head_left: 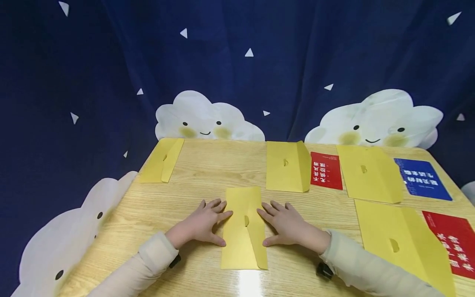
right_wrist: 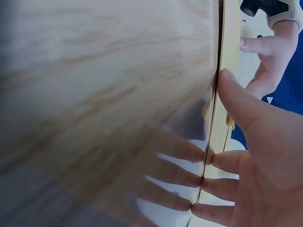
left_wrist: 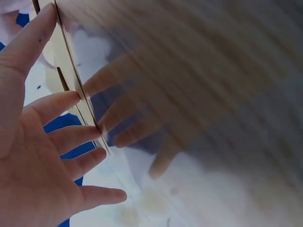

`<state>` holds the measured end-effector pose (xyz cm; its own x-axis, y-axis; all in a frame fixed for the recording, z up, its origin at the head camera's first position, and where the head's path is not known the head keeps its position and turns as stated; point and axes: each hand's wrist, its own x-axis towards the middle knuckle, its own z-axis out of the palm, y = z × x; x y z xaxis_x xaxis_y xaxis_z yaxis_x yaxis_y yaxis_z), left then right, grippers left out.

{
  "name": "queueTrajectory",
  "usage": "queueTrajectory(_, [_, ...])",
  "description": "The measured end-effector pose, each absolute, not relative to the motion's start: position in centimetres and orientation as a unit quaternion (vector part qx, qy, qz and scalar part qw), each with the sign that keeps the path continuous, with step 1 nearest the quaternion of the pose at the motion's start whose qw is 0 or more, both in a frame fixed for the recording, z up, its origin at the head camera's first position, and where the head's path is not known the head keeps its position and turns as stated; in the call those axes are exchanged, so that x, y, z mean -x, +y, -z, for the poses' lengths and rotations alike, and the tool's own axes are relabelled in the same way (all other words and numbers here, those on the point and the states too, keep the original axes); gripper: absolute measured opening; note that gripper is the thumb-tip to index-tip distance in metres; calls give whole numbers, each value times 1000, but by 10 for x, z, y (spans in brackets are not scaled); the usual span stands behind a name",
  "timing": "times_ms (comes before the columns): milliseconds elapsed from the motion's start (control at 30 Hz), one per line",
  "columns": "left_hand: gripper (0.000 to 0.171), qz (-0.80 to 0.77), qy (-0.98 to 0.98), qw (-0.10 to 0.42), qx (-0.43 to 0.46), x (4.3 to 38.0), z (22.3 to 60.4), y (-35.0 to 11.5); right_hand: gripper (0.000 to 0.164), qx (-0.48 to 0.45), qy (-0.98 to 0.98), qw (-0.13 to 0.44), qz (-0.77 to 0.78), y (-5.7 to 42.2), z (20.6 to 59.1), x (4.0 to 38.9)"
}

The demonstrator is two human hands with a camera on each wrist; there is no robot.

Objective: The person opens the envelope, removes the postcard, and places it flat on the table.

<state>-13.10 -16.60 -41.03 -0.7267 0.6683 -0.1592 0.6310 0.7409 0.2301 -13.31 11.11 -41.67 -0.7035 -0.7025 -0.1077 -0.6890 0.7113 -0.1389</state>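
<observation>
A yellow envelope (head_left: 237, 239) lies lengthwise on the table between both hands, its flap folded over and a small tab at the middle. My left hand (head_left: 204, 225) touches its left edge with spread, fairly straight fingers. On the opposite edge, my right hand (head_left: 285, 225) rests with thumb and fingers spread. In the left wrist view the fingertips of the left hand (left_wrist: 52, 151) meet the envelope's thin edge (left_wrist: 71, 61). The right wrist view shows the right hand (right_wrist: 255, 142) with its thumb and fingertips against the other edge (right_wrist: 229, 47).
Another closed yellow envelope (head_left: 154, 165) lies at the far left. Toward the right are yellow envelopes with raised flaps (head_left: 282, 173), (head_left: 356, 169), (head_left: 386, 231), beside a red card (head_left: 326, 165), a blue card (head_left: 426, 189) and a second red card (head_left: 456, 227). A dark blue curtain (head_left: 222, 74) hangs behind the table.
</observation>
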Motion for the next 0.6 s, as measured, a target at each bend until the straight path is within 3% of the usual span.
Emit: queueTrajectory(600, [89, -33, 919, 113, -377, 121, 413, -149, 88, 388, 918, 49, 62, 136, 423, 121])
